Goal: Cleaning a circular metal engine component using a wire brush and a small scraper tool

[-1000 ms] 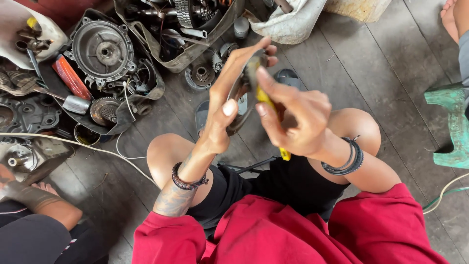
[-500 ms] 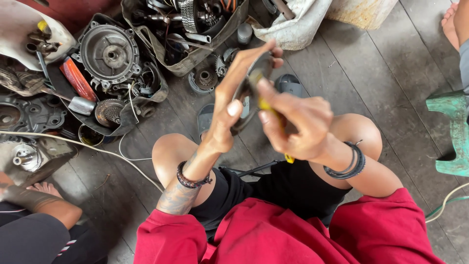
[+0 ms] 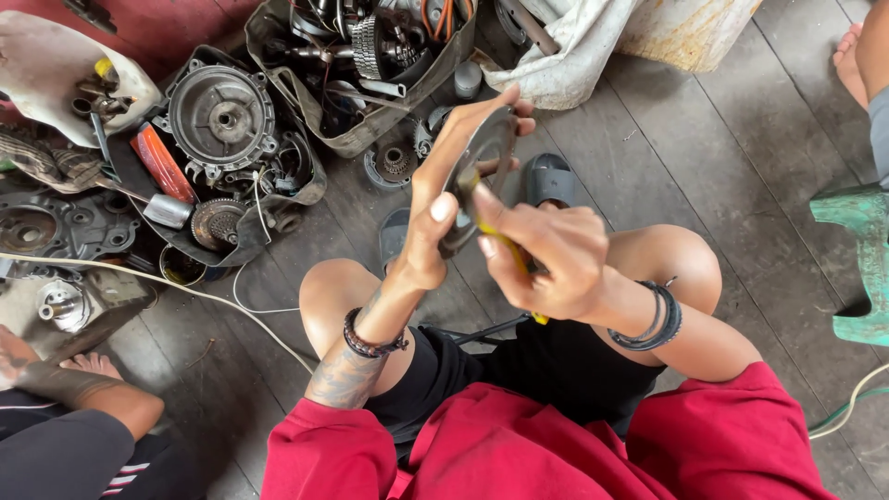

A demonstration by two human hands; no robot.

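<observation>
Holding a round metal disc (image 3: 483, 162) edge-on above the knees, the left hand (image 3: 435, 227) clamped it from below, with the thumb on the near face and the fingers (image 3: 519, 104) stretched over the far rim. The disc stood almost upright, tilted a little away from the person, and its long axis ran from lower left to upper right. The right hand (image 3: 542, 259) was just beside it on the right, closed around a tool with a yellow handle (image 3: 507, 248), maybe a screwdriver; the tip met the lower part of the disc, but the exact contact point was hidden by the fingers. So both hands were together at the disc, the left one carrying it and the right one working on it.

The disc looked dark grey, thin and worn, with a duller middle; it was blurred, so holes or teeth could not be told.

Behind it on the wooden floor (image 3: 722, 157) lay a grey sandal (image 3: 551, 176), and further left a round engine cover (image 3: 220, 116) among other oily parts.
</observation>
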